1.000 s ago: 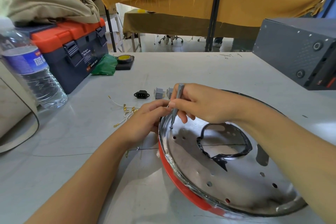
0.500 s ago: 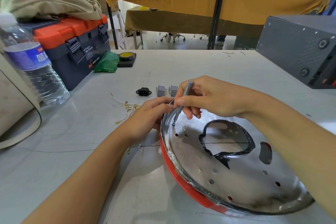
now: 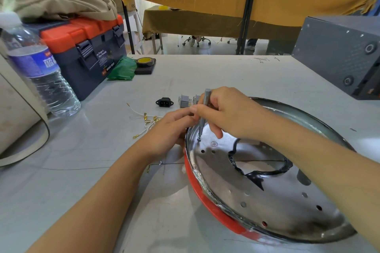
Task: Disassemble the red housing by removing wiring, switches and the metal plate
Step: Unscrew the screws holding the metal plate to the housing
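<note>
Red housing [image 3: 207, 207], metal plate [image 3: 267, 197] inside, screwdriver [image 3: 203, 113] upright

The right hand [image 3: 230, 113] hides one of two grey switches [image 3: 185, 101] at 12 o'clock. Screwdriver [image 3: 203, 115] tip contact is too small to resolve. The water bottle [image 3: 39, 68] at 9 o'clock is blurred, label unreadable. Metal plate [image 3: 267, 201] rim is cropped at 3 o'clock.
</note>
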